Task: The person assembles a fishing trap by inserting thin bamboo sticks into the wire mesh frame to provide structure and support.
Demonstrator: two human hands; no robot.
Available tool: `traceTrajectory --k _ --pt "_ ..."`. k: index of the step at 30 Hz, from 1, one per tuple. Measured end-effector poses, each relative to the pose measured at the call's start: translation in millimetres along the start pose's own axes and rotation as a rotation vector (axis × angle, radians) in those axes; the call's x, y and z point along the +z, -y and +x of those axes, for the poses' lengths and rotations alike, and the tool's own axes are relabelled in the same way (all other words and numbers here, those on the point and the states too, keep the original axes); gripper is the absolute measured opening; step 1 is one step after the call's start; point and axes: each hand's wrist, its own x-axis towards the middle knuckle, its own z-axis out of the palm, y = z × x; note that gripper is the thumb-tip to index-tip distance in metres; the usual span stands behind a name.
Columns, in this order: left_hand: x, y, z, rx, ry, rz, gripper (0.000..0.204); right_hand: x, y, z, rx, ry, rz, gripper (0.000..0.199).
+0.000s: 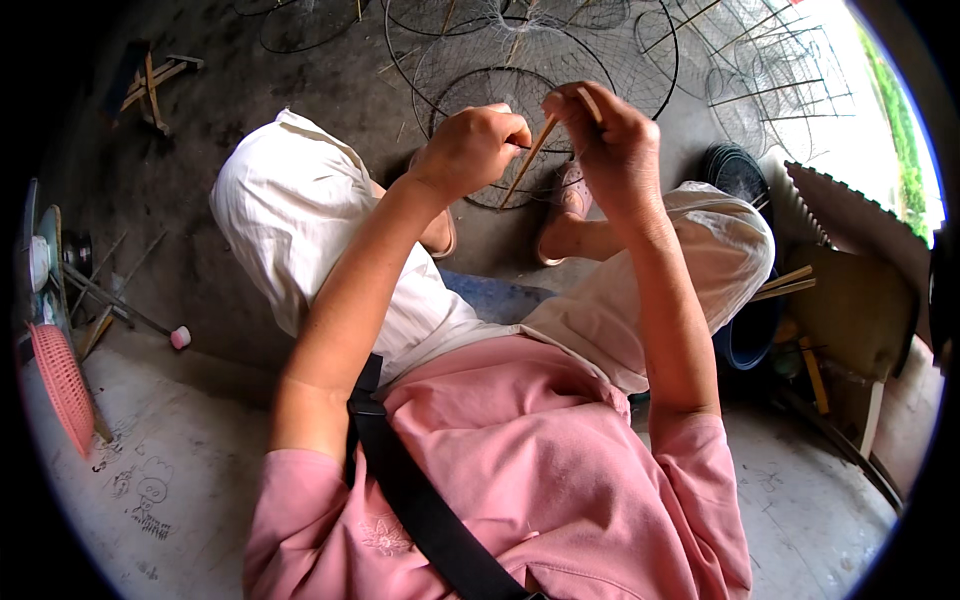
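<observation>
My right hand (612,135) is closed around a thin bamboo stick (530,165), which slants down to the left between my hands. My left hand (478,148) is closed in a pinch beside the stick; what its fingertips hold is too small to make out. Both hands are raised above my feet, over a netted trap (575,55) of black hoops and fine mesh. One hoop of it shows behind and below my fingers. I cannot tell whether the stick touches the net.
More mesh traps with sticks (775,90) lie at the far right, towards the bright opening. A coil of black hoops (735,170) and a blue bucket (752,340) stand right of my knee. Bamboo sticks (785,283) jut beside it. A pink basket (62,385) is at the left.
</observation>
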Motion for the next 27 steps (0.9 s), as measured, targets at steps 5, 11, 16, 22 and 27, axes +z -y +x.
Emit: traceTrajectory --k 5,11,16,22,27 --pt "3.0 0.2 1.1 -0.014 -0.023 0.010 0.007 -15.2 -1.7 5.2 0.210 -0.043 0.104 0.019" --pt "4.4 -3.3 6.4 0.017 -0.093 0.065 0.011 14.7 -19.6 -31.2 0.228 0.003 0.076 0.018" --pt "-3.2 -22.2 14.0 0.034 -0.110 0.072 0.012 31.0 -30.3 -50.9 0.190 -0.103 0.116 0.022" --pt "-39.1 -72.4 44.6 -0.023 -0.086 -0.125 0.010 46.8 -51.8 -65.9 0.292 -0.272 0.311 0.019" --pt "-39.9 -101.4 45.1 -0.049 -0.085 -0.134 0.010 38.3 -46.1 -58.0 0.288 -0.303 0.324 0.012"
